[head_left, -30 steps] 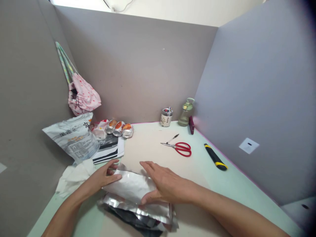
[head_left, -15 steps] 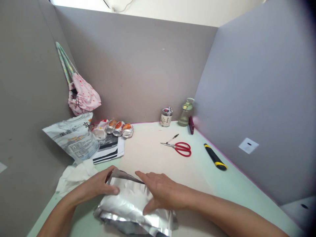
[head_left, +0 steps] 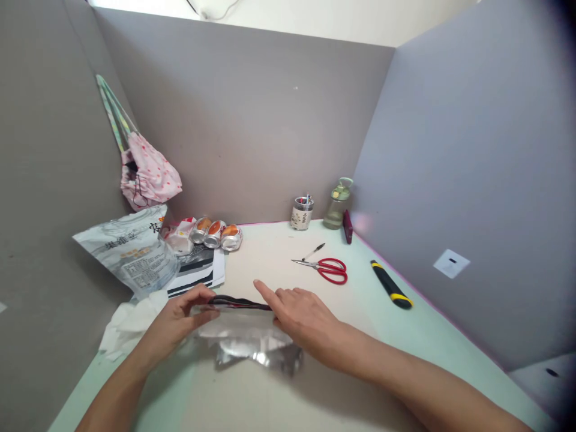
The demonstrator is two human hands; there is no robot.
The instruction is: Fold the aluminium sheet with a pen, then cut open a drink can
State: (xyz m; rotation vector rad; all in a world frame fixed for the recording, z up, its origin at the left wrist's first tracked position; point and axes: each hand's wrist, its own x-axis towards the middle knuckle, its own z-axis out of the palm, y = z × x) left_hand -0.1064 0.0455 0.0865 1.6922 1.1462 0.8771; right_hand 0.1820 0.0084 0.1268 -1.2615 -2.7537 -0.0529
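A silver foil bag (head_left: 252, 336) is held over the near middle of the table, its lower part blurred and crinkled. My left hand (head_left: 180, 315) pinches the left end of its upper edge between thumb and fingers. At the right end, my right hand (head_left: 303, 318) is closed on the same edge, with the index finger stretched forward. Dark rims and a thin reddish strip show along that edge; what lies inside is hidden.
Beyond the hands are red-handled scissors (head_left: 332, 271), a pen (head_left: 314, 251) and a black-yellow tool (head_left: 390, 285). A pen cup (head_left: 301, 216) and a bottle (head_left: 335, 210) stand behind. Leftward are cans (head_left: 231, 239), a printed pouch (head_left: 135, 252) and white tissue (head_left: 128, 327).
The foil bag has been lifted and tilted, so its upper edge now faces me. My right hand has moved from its flat front to the right end of that edge.
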